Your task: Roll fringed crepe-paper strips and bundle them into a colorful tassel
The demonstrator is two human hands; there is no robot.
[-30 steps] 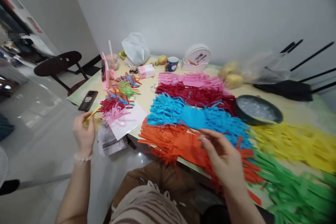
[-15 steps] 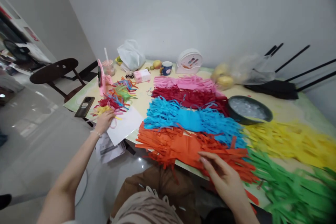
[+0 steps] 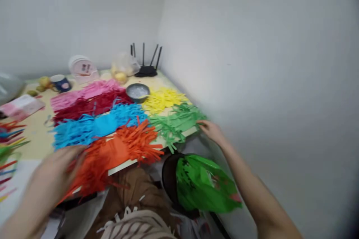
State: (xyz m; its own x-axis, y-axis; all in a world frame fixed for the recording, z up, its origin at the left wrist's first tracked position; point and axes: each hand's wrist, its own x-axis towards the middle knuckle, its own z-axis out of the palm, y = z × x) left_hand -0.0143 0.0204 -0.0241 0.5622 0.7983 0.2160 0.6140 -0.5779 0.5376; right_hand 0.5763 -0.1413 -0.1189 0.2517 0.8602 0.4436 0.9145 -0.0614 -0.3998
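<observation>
My left hand [image 3: 56, 175] is smeared by motion over the left end of the orange fringed paper [image 3: 116, 151]; its fingers are too blurred to read. At the table's right edge, my right hand [image 3: 211, 130] has its fingertips closed at the edge of the green fringed paper [image 3: 186, 117]. Blue fringed paper [image 3: 105, 125] lies behind the orange one. Farther back are dark red fringed paper [image 3: 94, 105] and pink fringed paper [image 3: 98, 87]. Yellow fringed paper [image 3: 165, 99] lies behind the green. Loose coloured strips [image 3: 11, 138] are at the far left.
A grey bowl [image 3: 138, 92] stands behind the blue paper. At the back are a black router [image 3: 146, 71], bagged yellow fruit [image 3: 121, 77], a holder of round white items [image 3: 84, 69] and a mug [image 3: 60, 83]. A green plastic bag [image 3: 206, 185] sits below the table edge.
The view has swung right. My right hand has gone from the orange paper to the green paper. My left hand has left the loose strips and is over the orange paper's left end.
</observation>
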